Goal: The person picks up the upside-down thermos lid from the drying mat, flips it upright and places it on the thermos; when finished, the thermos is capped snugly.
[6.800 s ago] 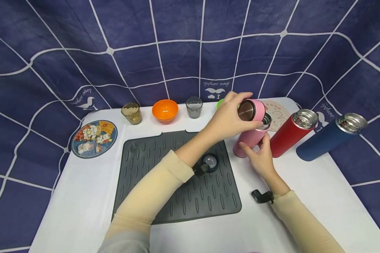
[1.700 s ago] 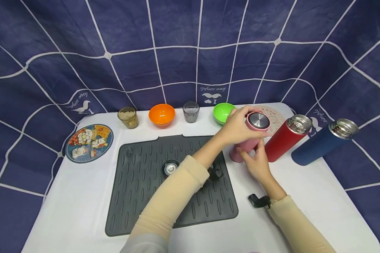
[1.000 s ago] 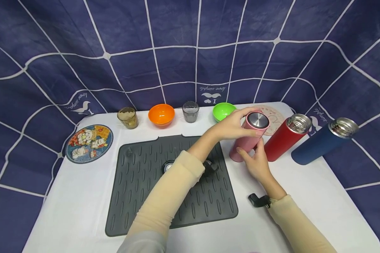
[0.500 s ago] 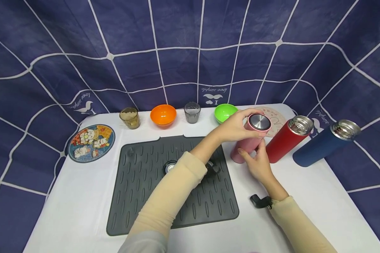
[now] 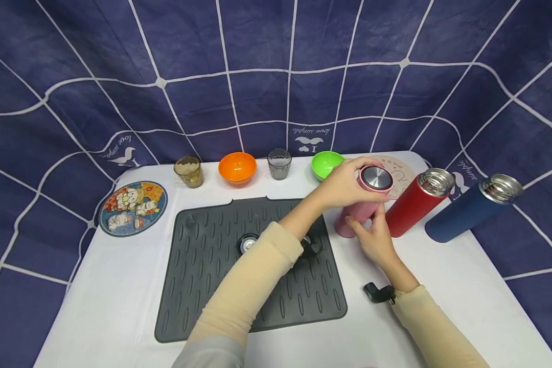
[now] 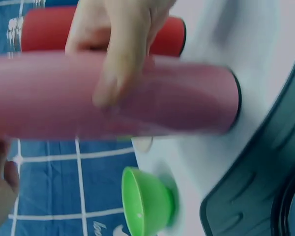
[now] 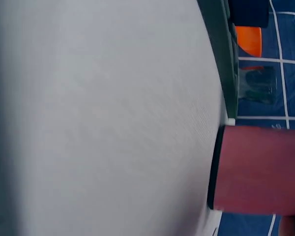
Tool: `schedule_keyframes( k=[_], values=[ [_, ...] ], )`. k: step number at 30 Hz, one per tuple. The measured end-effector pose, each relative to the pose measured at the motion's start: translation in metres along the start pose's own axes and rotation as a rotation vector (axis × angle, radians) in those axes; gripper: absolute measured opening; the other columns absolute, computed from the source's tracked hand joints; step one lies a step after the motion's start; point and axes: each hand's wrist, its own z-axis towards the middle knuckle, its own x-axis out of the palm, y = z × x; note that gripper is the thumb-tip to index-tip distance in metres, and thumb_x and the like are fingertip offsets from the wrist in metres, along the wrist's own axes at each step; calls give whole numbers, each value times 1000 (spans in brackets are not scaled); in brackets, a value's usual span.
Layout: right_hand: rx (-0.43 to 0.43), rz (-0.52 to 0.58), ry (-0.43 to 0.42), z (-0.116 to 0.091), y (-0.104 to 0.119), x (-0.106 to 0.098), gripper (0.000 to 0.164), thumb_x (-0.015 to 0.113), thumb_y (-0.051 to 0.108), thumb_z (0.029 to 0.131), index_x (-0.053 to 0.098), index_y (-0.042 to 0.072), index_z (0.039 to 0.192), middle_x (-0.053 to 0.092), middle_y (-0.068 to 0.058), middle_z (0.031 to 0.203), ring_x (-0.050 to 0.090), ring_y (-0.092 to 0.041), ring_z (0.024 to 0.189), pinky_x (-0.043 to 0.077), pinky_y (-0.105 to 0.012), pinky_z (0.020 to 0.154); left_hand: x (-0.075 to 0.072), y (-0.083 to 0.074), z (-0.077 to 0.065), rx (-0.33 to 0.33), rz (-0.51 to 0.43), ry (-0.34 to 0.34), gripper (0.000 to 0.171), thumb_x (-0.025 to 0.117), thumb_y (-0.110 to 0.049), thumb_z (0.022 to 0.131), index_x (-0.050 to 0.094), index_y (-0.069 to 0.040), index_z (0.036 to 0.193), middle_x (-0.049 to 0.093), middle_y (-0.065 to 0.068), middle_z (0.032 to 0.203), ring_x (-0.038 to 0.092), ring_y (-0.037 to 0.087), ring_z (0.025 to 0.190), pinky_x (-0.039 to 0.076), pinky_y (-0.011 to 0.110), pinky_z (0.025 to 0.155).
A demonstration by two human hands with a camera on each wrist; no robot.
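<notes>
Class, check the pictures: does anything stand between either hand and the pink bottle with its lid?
Nothing visible does. The left hand grips the lid directly, and the right hand grips the pink bottle lower down. The red bottle stands beside it, not in between.

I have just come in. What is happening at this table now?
Someone is handling a pink bottle that stands on the table. The left hand grips its lid, which sits on top; the right hand holds the body lower down. Beside it, the red bottle and blue bottle stand open.
</notes>
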Motion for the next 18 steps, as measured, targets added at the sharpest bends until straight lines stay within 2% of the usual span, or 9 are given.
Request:
schedule_keyframes(
  k=[3, 5, 7, 12, 14, 16, 18],
  values=[
    [3, 7, 24, 1, 1, -2, 71, 66, 5, 86, 20, 6, 141, 42, -15, 135, 44, -25, 125, 32, -48, 106, -6, 4, 3, 14, -116, 116, 70, 82, -29, 71, 50, -16, 131, 58, -6, 124, 51, 1, 112, 41, 12, 93],
    [7, 14, 39, 1, 1, -2, 71, 66, 4, 86, 20, 4, 140, 41, -17, 136, 43, -30, 127, 31, -52, 106, -5, 6, 2, 7, -160, 136, 72, 81, -25, 72, 46, -15, 135, 55, -4, 129, 49, 3, 116, 40, 14, 96],
    [17, 9, 38, 1, 1, -1, 70, 66, 5, 86, 21, 3, 140, 41, -18, 137, 42, -32, 128, 30, -53, 108, -1, 7, 0, 10, -90, 97, 79, 82, -31, 70, 42, -15, 137, 51, -5, 132, 45, 4, 118, 38, 15, 97],
    [22, -5, 19, 0, -1, -1, 67, 65, 6, 87, 23, 4, 139, 42, -13, 138, 42, -24, 128, 30, -50, 108, 16, 5, -5, -39, 165, -104, 87, 83, -54, 60, 43, -22, 130, 53, -12, 124, 39, 5, 112, 38, 20, 90],
    [12, 1, 17, 0, -2, -1, 67, 64, 5, 87, 22, 5, 139, 42, -11, 137, 43, -19, 126, 32, -45, 107, 18, 3, -6, -51, 189, -153, 82, 83, -54, 60, 48, -22, 127, 55, -13, 120, 40, 6, 110, 39, 21, 89],
    [5, -8, 19, 0, -2, -1, 68, 65, 6, 87, 22, 6, 139, 42, -9, 136, 43, -16, 124, 33, -42, 106, 16, 3, -5, -53, 195, -153, 78, 82, -54, 61, 51, -23, 125, 57, -13, 120, 40, 6, 109, 39, 21, 88],
    [8, -11, 23, 0, -1, -1, 69, 65, 8, 87, 21, 7, 140, 43, -9, 136, 44, -16, 124, 33, -41, 105, 10, 3, -4, -50, 190, -107, 76, 82, -53, 62, 53, -24, 126, 59, -13, 119, 39, 6, 111, 39, 21, 88]
  ],
)
